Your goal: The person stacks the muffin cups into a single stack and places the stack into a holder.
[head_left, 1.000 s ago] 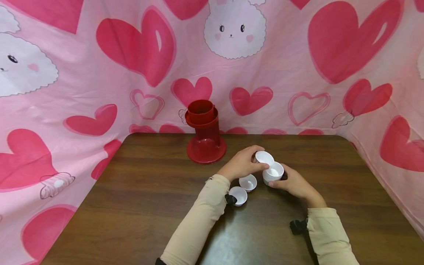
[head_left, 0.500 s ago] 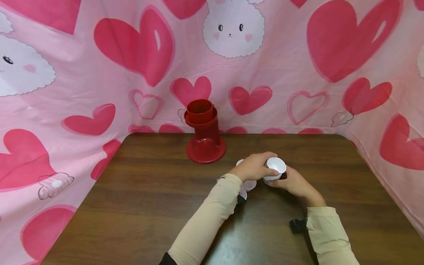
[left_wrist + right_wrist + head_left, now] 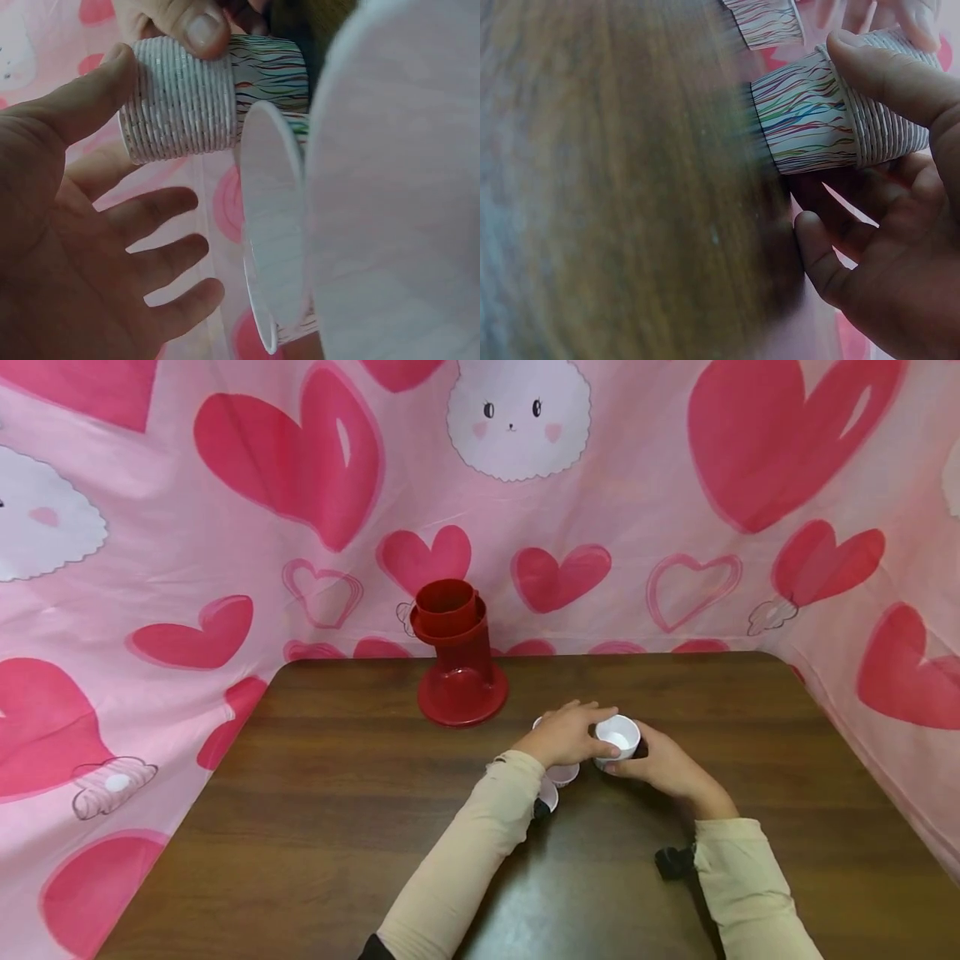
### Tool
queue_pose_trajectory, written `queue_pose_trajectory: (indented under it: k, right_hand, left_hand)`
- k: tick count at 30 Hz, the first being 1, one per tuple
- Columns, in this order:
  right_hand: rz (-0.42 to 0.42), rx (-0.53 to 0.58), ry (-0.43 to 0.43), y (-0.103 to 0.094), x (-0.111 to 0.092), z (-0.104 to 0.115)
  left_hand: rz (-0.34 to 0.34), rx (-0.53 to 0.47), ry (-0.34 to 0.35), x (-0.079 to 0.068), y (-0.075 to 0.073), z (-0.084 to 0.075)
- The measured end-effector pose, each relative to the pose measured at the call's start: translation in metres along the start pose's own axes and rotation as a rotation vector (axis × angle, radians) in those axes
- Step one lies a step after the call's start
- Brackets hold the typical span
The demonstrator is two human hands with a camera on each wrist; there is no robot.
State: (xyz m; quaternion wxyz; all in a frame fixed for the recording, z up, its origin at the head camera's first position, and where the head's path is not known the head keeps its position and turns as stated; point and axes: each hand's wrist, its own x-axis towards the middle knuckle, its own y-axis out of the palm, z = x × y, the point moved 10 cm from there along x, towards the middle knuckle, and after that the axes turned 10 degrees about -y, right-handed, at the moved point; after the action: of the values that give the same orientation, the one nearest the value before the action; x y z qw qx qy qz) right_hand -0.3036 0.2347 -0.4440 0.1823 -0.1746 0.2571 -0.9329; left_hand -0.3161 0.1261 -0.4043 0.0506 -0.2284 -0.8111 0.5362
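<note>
A stack of nested white paper cups (image 3: 618, 735), printed with coloured wavy lines, stands upright on the table. Its several rims show close together in the right wrist view. My right hand (image 3: 667, 764) grips the stack from the right, thumb in front and fingers behind. On the other side my left hand (image 3: 570, 735) holds the top rim between thumb and index finger; its remaining fingers (image 3: 172, 259) spread loosely apart. Below the left palm and wrist are loose paper cups: one cup (image 3: 564, 774), another cup (image 3: 551, 795) and a mostly hidden cup (image 3: 537, 722).
A red plastic stand (image 3: 461, 685) with a round base and a cup-like top is at the back of the brown wooden table (image 3: 337, 827). A pink cloth (image 3: 255, 493) with hearts hangs behind and beside the table.
My left hand has brought a paper cup to the right and lowered it into the stack in my right hand. The right hand stays around the stack. The head view has shifted slightly.
</note>
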Motion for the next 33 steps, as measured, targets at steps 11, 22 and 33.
queue_pose_trajectory:
  k: [11,22,33]
  right_hand:
    - [0.012,-0.011,0.007,0.001,-0.002,-0.005]
    - [0.003,-0.027,0.048,0.001,0.003,-0.005]
    - [0.001,-0.021,0.035,0.001,0.003,-0.005]
  left_hand:
    - [0.110,-0.073,0.042,-0.004,-0.004,0.022]
    - [0.120,-0.115,0.003,-0.008,-0.012,0.079]
    - [0.078,-0.032,-0.084,0.004,0.003,0.080]
